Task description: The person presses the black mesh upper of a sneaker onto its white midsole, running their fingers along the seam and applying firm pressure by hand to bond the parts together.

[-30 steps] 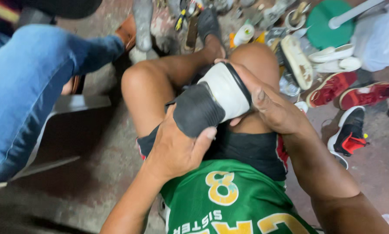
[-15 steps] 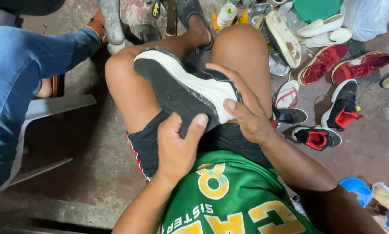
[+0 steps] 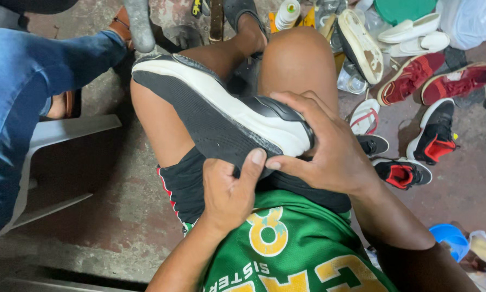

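A black sneaker with a thick white midsole [image 3: 216,108] lies across my thighs, sole turned up and toward the left. My left hand [image 3: 229,189] grips its heel end from below, thumb pressed on the black outsole. My right hand [image 3: 321,146] wraps over the heel from the right, fingers on the white midsole and black upper. I sit in a green jersey and black shorts, knees raised.
Another person's leg in blue jeans [image 3: 21,103] rests on a white plastic chair [image 3: 64,132] at left. Several red, black and white shoes [image 3: 432,135] lie on the concrete floor at right. A thread spool [image 3: 287,13] stands ahead, a blue bowl [image 3: 450,238] at lower right.
The sneaker has been turned from heel-on to lying lengthwise across my thighs, sole up. Both hands shifted to its heel end. The view moved closer.
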